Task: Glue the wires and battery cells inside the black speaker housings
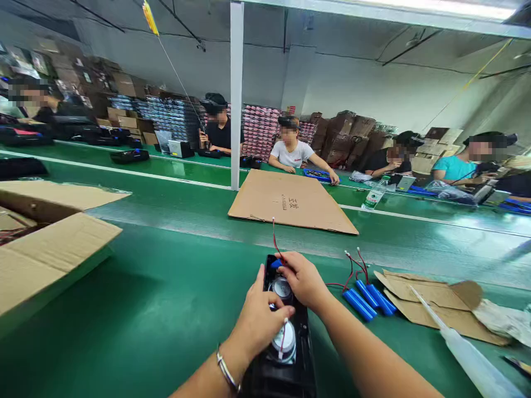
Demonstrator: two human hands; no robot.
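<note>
A black speaker housing (305,359) lies lengthwise in front of me on the green bench, with two round silver speaker drivers (284,335) inside. My left hand (259,315) grips the housing by its left side, thumb over the drivers. At the far end, my right hand (305,279) has its fingertips on a blue battery (276,264), partly hidden under them and inside the housing. A red and black wire with a white plug rises from there. To the right lie several blue battery packs (360,304) with wires.
An open cardboard box (62,249) stands at left, and a flat cardboard sheet (294,202) lies ahead. At right are torn cardboard (435,304), a nozzled tube (468,354) and a water bottle (374,193). Several people sit across the bench.
</note>
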